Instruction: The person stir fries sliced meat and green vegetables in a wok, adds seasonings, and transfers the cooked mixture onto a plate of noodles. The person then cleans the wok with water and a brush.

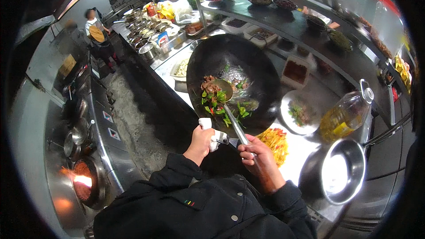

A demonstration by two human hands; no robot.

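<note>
My left hand (201, 141) grips the handle of a large black wok (265, 73) through a folded white cloth (206, 124). The wok is tilted above the steel counter. In my right hand (257, 154) is the metal shaft of a ladle (237, 124), its bowl inside the wok. Browned meat pieces (210, 85) and cut green peppers (217, 98) with bits of red lie at the ladle's bowl and along the wok's lower side. Right of the wok is a white plate (285, 114) bearing some meat and greens. Shredded yellow food with red pieces (275, 142) sits beside my right hand.
A large oil bottle (343, 119) and a steel pot (362, 172) stand at the right. Beyond the wok runs a steel shelf (239, 5) with bowls. Flames (81, 181) rise from a burner at left. A person (96, 35) holding a round wooden board stands up the aisle.
</note>
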